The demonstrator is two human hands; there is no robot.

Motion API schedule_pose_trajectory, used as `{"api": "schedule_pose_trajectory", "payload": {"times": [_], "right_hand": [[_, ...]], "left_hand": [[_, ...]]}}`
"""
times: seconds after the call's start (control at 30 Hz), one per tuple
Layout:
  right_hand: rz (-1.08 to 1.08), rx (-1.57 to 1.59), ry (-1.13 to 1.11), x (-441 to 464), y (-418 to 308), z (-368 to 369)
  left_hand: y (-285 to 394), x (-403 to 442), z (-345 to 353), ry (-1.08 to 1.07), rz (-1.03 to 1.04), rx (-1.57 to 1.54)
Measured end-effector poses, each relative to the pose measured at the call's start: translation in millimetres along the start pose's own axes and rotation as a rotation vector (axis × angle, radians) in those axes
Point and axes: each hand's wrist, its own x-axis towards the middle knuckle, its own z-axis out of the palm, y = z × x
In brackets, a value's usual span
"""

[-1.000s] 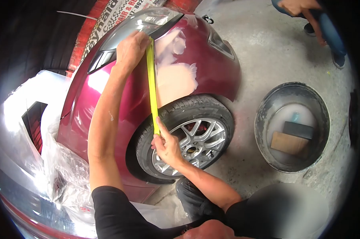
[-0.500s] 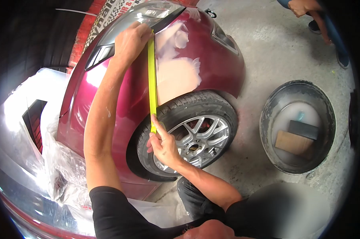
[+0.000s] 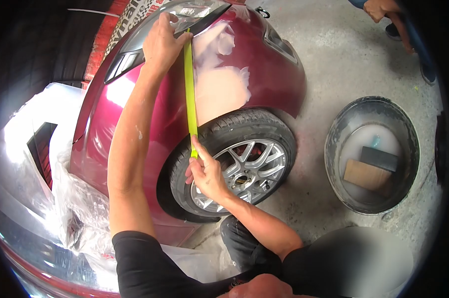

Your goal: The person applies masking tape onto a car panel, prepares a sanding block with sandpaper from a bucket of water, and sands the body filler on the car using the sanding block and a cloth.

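A strip of yellow-green masking tape (image 3: 190, 84) runs down the dark red car fender (image 3: 160, 109), along the left edge of a pale, smoothed filler patch (image 3: 222, 92). At its upper end, below the headlight (image 3: 194, 16), the thumb of my left hand (image 3: 161, 43) touches the tape while the fingers stand apart from it. My right hand (image 3: 207, 174) pinches the lower end in front of the tyre, index finger stretched along the strip. Part of the tape's lower end is hidden in that hand.
A black tub (image 3: 331, 159) on the concrete floor at right holds cloudy water, a dark block (image 3: 379, 159) and a tan block (image 3: 366, 175). Crumpled plastic sheeting (image 3: 83, 203) covers the car at left. Another person's hand (image 3: 380, 9) shows at top right. The wheel (image 3: 244, 171) is below the fender.
My left hand has opened its fingers away from the tape's top, leaving the thumb there. My right hand, with the tape's lower end, has moved slightly up and right.
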Motion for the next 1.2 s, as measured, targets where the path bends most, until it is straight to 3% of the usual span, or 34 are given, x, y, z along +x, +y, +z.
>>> {"api": "schedule_pose_trajectory", "payload": {"times": [0.1, 0.2, 0.33, 0.37, 0.5, 0.7, 0.8, 0.83, 0.97, 1.03, 1.13, 1.2], "right_hand": [[0.031, -0.006, -0.009, 0.3, -2.4, -0.5], [0.036, -0.005, 0.000, 1.1, -0.1, 1.4], [0.037, 0.026, 0.012, 2.9, 1.9, 4.7], [0.028, 0.036, 0.004, 2.8, 2.7, 5.1], [0.066, 0.034, -0.018, -1.7, 2.6, 5.1], [0.068, 0.025, -0.023, -4.0, 5.5, 6.9], [0.081, 0.025, -0.019, -3.3, 3.6, 7.3], [0.085, 0.022, -0.020, -3.4, 3.6, 7.7], [0.085, 0.012, -0.016, -4.1, 4.3, 6.8], [0.075, -0.012, -0.014, -5.5, 2.6, 5.5], [-0.037, -0.131, 0.015, -12.4, 7.8, 6.2], [-0.293, -0.324, 0.062, -17.8, 9.4, 6.8]], "left_hand": [[-10.0, -3.9, 4.7, 0.086, 0.228, -0.011], [-23.6, -12.0, 1.3, 0.050, 0.325, -0.017], [-26.1, -37.5, -23.1, -0.113, 0.623, 0.112], [-29.8, -45.0, -25.2, -0.225, 0.608, 0.157], [-35.7, -59.5, -29.1, -0.237, 0.689, 0.276], [-33.6, -62.2, -26.7, -0.189, 0.683, 0.308], [-32.1, -55.3, -18.4, -0.161, 0.540, 0.100], [-27.0, -53.4, -14.6, -0.060, 0.485, 0.081], [-11.9, -38.7, -3.9, 0.057, 0.408, 0.176], [-7.2, -34.7, -2.7, -0.013, 0.304, 0.127], [-1.5, -31.9, -4.2, -0.014, 0.238, 0.116], [-1.1, -33.3, -9.6, 0.026, 0.189, 0.021]]}}
